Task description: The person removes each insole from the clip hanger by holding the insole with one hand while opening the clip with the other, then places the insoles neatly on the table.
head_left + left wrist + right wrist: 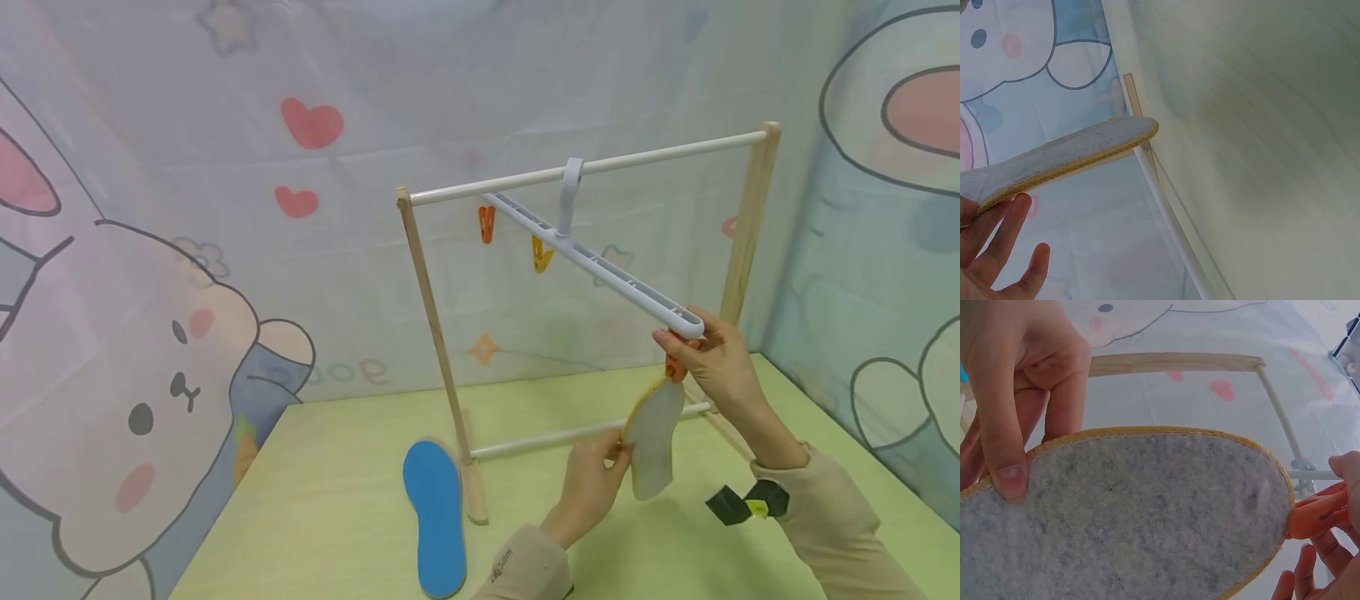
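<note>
A grey-white insole with yellow edging [654, 437] hangs upright below the near end of a white hanger [615, 279]. My left hand [592, 482] pinches its side edge between thumb and fingers. At the insole's top sits an orange clothespin [1316, 514], its jaws at the insole's rim. My right hand [723, 367] pinches that clothespin just under the hanger's end. In the right wrist view the left thumb [1011, 481] lies on the grey face. Flat on the table, left of my hands, rests a blue insole [435, 521].
The hanger's hook [572, 192] sits over the top bar of a wooden drying rack [442, 354]. Another orange clothespin [487, 225] and a yellow one [541, 254] hang from the hanger's far half. Cartoon-printed curtains [360, 292] surround the pale green table [322, 500].
</note>
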Motion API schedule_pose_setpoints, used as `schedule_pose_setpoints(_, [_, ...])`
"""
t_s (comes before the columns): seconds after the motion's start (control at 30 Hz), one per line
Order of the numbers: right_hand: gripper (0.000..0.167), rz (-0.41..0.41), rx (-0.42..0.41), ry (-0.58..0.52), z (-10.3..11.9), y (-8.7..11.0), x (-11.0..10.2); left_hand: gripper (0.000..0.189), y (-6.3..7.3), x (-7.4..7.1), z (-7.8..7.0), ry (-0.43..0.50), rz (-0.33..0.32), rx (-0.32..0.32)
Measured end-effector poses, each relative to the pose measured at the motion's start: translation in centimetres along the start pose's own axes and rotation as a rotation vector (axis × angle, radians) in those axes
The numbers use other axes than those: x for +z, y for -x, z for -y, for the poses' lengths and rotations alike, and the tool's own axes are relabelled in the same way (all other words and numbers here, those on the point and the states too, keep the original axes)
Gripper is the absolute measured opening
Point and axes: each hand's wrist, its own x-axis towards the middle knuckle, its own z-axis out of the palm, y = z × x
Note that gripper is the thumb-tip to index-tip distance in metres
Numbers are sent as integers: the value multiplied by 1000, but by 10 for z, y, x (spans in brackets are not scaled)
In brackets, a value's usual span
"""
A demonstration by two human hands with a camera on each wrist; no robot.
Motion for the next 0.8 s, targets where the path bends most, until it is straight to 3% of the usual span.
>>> schedule_pose_setpoints(0.5, [12,-37,23,94,-2,-2,-3,11,3,-2,3,-13,23,-48])
schedule_pose_setpoints(0.8, [10,-37,27,201,-2,-1,-8,11,3,-6,7,-37,3,-50])
